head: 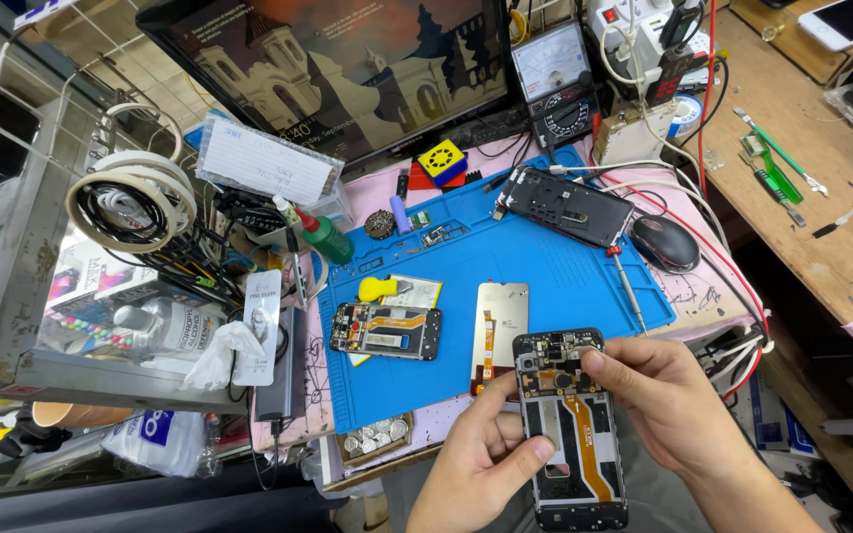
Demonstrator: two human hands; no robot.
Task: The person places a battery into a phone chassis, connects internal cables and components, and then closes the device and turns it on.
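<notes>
While an opened phone frame (570,434) with its circuit board and an orange flex cable exposed is held low in the head view, in front of the blue work mat (555,281), it is gripped from below by the left hand (476,464), whose thumb is curled over its left edge. Its upper right corner is pinched by the right hand (673,405), with the thumb pressed on the board. On the mat, a second opened phone (385,331), a loose display panel (501,326) and a screwdriver (627,281) are laid just beyond, apart from both hands.
</notes>
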